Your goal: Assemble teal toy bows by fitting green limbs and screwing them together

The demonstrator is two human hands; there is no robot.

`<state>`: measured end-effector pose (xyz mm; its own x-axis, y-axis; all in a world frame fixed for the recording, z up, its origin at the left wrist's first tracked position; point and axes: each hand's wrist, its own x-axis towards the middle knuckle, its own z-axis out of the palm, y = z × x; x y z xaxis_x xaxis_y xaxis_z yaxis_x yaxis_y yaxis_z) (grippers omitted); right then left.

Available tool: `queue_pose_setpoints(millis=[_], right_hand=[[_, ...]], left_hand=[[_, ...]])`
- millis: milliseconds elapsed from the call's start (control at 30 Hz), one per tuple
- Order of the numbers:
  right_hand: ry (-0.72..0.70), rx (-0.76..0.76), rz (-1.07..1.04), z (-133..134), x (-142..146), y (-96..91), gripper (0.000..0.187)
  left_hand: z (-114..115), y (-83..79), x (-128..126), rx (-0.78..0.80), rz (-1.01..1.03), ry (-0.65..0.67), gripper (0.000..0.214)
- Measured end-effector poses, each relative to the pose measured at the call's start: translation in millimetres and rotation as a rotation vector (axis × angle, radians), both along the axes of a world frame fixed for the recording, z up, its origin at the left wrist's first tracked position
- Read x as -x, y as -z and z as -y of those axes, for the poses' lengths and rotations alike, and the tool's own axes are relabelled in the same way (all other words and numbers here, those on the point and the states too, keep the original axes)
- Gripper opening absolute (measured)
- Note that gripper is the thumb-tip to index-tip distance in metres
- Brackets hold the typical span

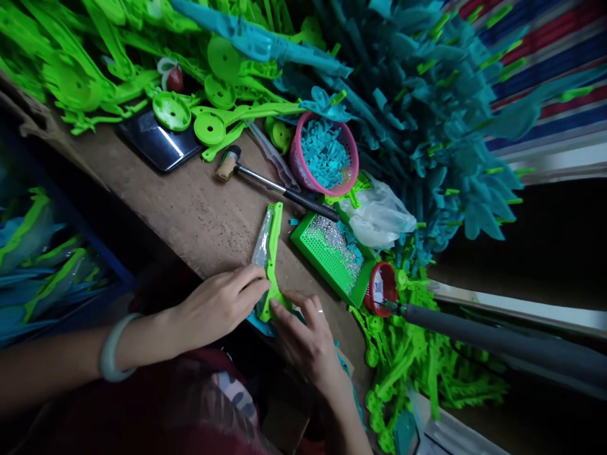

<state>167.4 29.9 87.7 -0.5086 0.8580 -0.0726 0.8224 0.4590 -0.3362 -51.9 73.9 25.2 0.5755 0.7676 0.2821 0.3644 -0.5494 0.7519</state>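
**Green part held to the left of the tray**

The brown bench is under the tray and spreads to its left. Beyond the tray rises a blue heap; a green heap is farther to the tray's upper left. The hammer lies with its handle end at the tray's far edge.

Both hands are narrow and occupied, to the lower left of the tray. The left hand holds the part's near half with fingers close together. The right hand, nearer the tray, pinches its near end between thumb and finger.

For this handling, I would let the left fingers steady the part and the right thumb press gently and evenly. The thin clear piece could, in my judgement, slip or bend under a sideways push.

The part is bright green, long and slim, and broader at the near end. The clear piece, shiny, runs along its side away from the tray; whether they are joined, I cannot tell.
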Motion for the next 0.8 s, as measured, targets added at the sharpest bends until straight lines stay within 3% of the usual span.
queue_pose_setpoints(millis=[167, 267, 367, 433, 500, 600, 700, 800], right_hand=[[-0.053, -0.059, 0.104, 10, 2, 9.6, 0.051], [-0.041, -0.081, 0.128, 20, 2, 16.4, 0.057], [0.014, 0.012, 0.030, 21, 0, 7.3, 0.057], [0.127, 0.081, -0.219, 15, 1, -8.4, 0.044], [0.368, 0.032, -0.701, 4, 8, -22.3, 0.027], [0.727, -0.016, -1.431, -18, 33, -18.2, 0.048], [0.811, 0.184, -1.601, -38, 60, 14.4, 0.052], [0.783, 0.221, -1.598, -49, 73, 39.0, 0.050]], left_hand=[[-6, -5.3, 5, -0.307, -0.069, 0.143, 0.030], [-7, -7.5, 6, -0.377, -0.132, 0.193, 0.042], [-7, -8.8, 3, -0.458, -0.176, 0.221, 0.051], [-5, -10.2, 0, -0.522, -0.212, 0.221, 0.048], [-5, -12.3, -2, -0.582, -0.245, 0.216, 0.042], [-4, -15.1, -3, -0.644, -0.260, 0.205, 0.037], [-4, -15.8, -2, -0.653, -0.252, 0.195, 0.034], [-3, -15.3, -3, -0.667, -0.268, 0.188, 0.034]])
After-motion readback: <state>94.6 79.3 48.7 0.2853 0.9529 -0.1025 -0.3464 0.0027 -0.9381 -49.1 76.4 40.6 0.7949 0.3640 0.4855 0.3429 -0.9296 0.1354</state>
